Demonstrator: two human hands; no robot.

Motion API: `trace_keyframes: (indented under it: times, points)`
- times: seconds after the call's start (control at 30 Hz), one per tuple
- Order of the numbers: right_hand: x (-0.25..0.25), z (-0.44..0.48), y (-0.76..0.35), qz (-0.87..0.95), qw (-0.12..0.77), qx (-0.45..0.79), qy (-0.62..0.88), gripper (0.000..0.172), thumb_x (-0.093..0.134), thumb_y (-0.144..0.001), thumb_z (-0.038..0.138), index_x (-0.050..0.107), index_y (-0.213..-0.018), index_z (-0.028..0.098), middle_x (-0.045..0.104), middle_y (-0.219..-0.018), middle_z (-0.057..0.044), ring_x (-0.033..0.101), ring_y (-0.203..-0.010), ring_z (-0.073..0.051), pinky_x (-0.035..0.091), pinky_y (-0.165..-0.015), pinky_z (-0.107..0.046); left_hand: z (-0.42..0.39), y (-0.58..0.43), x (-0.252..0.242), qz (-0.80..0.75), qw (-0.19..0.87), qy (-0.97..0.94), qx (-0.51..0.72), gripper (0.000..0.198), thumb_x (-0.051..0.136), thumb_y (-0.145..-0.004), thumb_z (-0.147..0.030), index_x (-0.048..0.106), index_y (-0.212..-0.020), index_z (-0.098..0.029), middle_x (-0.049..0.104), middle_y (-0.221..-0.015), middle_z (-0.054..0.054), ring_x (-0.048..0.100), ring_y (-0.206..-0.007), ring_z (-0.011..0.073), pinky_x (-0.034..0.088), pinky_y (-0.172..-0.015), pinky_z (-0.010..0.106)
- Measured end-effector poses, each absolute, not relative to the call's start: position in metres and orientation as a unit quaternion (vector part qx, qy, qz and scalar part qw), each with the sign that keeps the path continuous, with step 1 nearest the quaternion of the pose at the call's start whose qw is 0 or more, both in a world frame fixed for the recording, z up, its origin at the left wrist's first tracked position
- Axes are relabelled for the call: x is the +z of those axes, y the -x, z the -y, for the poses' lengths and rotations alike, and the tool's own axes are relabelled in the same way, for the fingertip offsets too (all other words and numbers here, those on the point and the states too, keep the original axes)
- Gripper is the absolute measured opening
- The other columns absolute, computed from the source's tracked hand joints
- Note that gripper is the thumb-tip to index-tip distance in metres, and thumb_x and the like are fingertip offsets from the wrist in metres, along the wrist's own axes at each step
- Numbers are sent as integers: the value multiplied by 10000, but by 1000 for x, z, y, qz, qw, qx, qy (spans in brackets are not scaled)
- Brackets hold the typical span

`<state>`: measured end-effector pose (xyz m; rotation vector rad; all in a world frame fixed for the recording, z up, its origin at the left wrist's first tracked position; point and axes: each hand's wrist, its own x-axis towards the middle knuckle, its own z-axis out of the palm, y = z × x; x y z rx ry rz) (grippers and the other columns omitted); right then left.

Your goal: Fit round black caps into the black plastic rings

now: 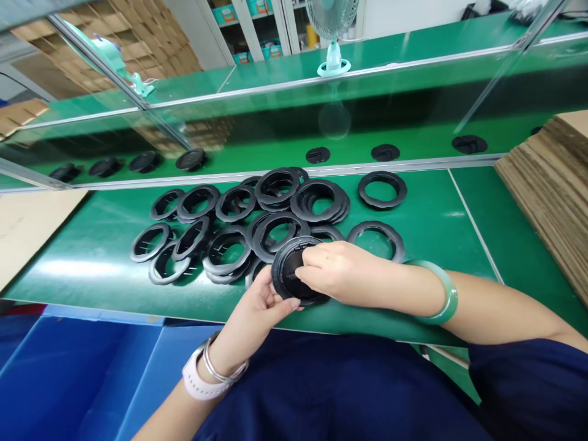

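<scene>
Head cam: L hand (pixel 257 306) & R hand (pixel 335 269) fingers both gripping black disc (pixel 294 275) nr ring pile (pixel 239 226)

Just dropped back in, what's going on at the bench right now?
A person is working with both hands at the near edge of the green bench. The left hand and right hand together hold one round black plastic part with a disc set in its ring. Just behind it lies a loose pile of open black rings, some overlapping. Farther back, closed black discs sit spaced out along a green belt. A cardboard stack is on the right.
</scene>
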<state>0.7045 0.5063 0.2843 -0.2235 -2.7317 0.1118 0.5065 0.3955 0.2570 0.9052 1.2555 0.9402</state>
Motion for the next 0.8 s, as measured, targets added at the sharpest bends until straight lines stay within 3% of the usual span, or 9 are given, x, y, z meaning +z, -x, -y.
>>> trace_keyframes:
  times: [0.17, 0.47, 0.63, 0.8]
  points:
    - [288, -505, -706, 982, 151, 68, 89, 169, 529, -962, 111, 591, -807, 129, 546, -777, -54, 485, -675, -162, 377, -595, -279, -394, -512, 259, -559, 606, -404, 396, 467, 768, -814, -198, 514, -1204, -232, 693, -954, -10, 683, -824, 130, 604, -812, 284]
    - [277, -507, -701, 968, 182, 111, 129, 83, 647, -918, 161, 647, -859, 102, 622, -849, -82, 563, -737, -188, 439, -669, -310, -394, -517, 263, -581, 587, -403, 394, 441, 761, -812, -201, 515, -1178, -219, 698, -931, -2, 683, -832, 147, 601, -817, 300]
    - [281, -510, -701, 966, 165, 143, 139, 94, 685, -896, 187, 665, -848, 108, 628, -833, -66, 564, -725, -173, 423, -663, -295, -395, -519, 266, -576, 594, -402, 392, 453, 767, -807, -209, 525, -1190, -208, 710, -979, 15, 680, -849, 149, 602, -820, 294]
    - [275, -508, -700, 970, 181, 97, 128, 155, 594, -950, 186, 648, -830, 106, 612, -826, -80, 553, -730, -185, 427, -667, -310, -397, -519, 268, -570, 612, -370, 404, 510, 801, -771, -224, 524, -1199, -201, 679, -965, 6, 647, -813, 142, 626, -810, 344]
